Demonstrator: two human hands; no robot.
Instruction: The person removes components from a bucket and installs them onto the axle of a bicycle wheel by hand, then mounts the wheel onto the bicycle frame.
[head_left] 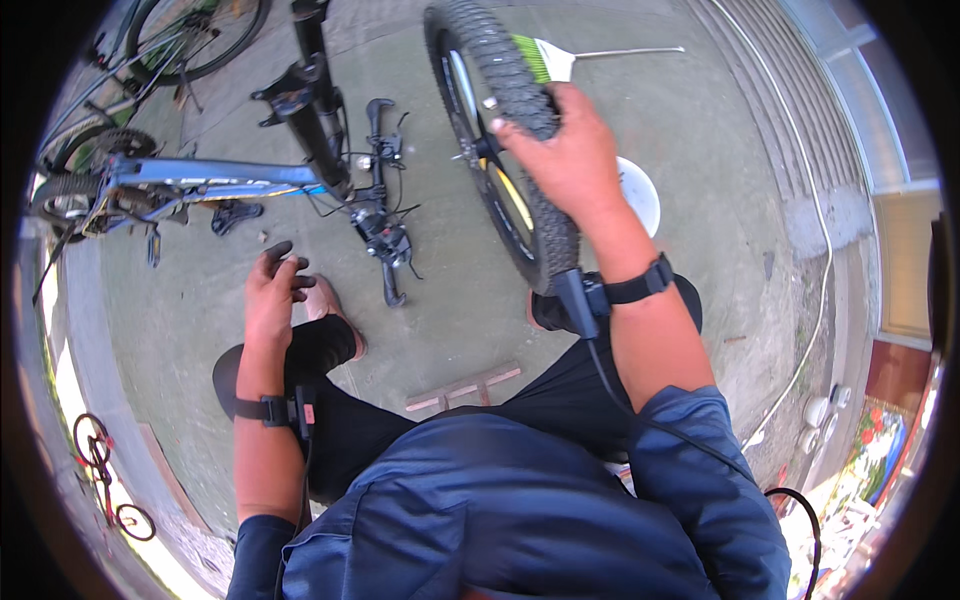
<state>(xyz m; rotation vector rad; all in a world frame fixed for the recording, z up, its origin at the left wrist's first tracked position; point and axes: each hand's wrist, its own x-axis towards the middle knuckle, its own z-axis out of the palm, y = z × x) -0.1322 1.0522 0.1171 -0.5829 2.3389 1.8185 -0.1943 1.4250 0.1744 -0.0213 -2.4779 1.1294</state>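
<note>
My right hand (570,150) is closed on a bicycle wheel (490,60) with a knobby black tyre, held upright in front of me on the right. The thumb lies over the tyre's side, and several of the fingers are hidden behind it. To the left, a blue bicycle frame (220,175) rests upside down, its handlebar (378,215) on the ground. Its black fork (315,130) points up with no wheel in it. My left hand (272,290) hangs above my left knee, holding nothing, fingers loosely bent and apart, their tips darkened.
A broom (548,62) with green bristles lies beyond the wheel; a white round container (640,197) is right of it. Wood pieces (465,390) lie between my feet. Another bicycle wheel (195,35) shows far left, a red bicycle (105,480) near left. A pale hose (815,180) runs along the right.
</note>
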